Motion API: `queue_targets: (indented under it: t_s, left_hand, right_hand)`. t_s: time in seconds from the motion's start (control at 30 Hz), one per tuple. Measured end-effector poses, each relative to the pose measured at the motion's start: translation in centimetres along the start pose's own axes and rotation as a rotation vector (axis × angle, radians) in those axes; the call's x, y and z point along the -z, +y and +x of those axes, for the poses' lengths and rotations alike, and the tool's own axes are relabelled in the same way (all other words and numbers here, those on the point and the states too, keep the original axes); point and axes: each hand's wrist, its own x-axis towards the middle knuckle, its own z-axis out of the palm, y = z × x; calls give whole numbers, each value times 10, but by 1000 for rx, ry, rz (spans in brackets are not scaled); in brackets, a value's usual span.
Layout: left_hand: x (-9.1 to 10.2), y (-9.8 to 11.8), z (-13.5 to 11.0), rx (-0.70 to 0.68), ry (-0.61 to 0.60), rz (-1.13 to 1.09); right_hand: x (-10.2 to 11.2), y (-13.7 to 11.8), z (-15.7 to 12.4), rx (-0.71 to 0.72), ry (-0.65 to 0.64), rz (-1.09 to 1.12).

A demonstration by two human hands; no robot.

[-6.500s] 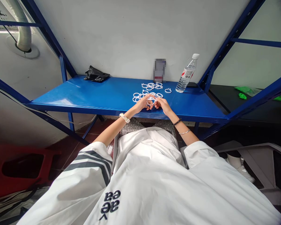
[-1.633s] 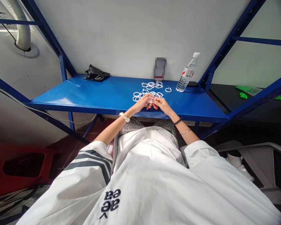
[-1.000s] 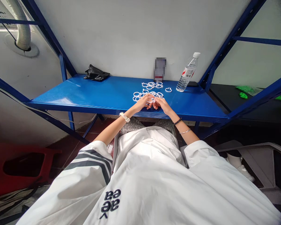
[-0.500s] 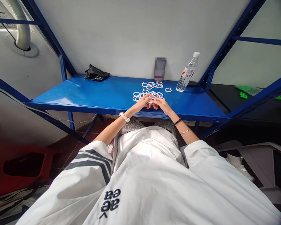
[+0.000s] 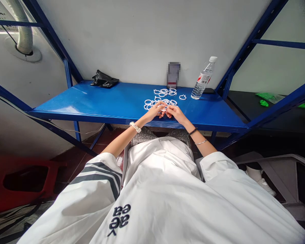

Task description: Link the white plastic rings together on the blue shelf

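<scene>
My left hand (image 5: 155,112) and my right hand (image 5: 176,113) meet at the table's front edge, fingertips together. Between them they pinch a white ring (image 5: 163,109), mostly covered by the fingers. Just behind the hands lies a loose pile of white plastic rings (image 5: 147,104), which look like curtain rings with small eyelets. A second cluster of rings (image 5: 164,91) is farther back, and one single ring (image 5: 182,97) lies apart to the right.
The blue metal table (image 5: 112,101) stands against a white wall, framed by blue posts. On it are a water bottle (image 5: 202,79), a dark flat object (image 5: 208,90) behind the bottle, a blurred upright item (image 5: 173,75) and a black plastic bag (image 5: 104,80). A red stool (image 5: 51,176) stands lower left.
Hardly anything differs; both hands stay together over the table edge with only a slight shift of the fingers. The ring piles have not moved.
</scene>
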Motion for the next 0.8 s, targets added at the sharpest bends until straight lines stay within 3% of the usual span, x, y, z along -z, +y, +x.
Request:
queue_targets:
  t_s: [0.8]
  left_hand:
    - [1,-2,1,-15,5,-48]
  right_hand:
    - [-2,-10,-6,76,-32,-89]
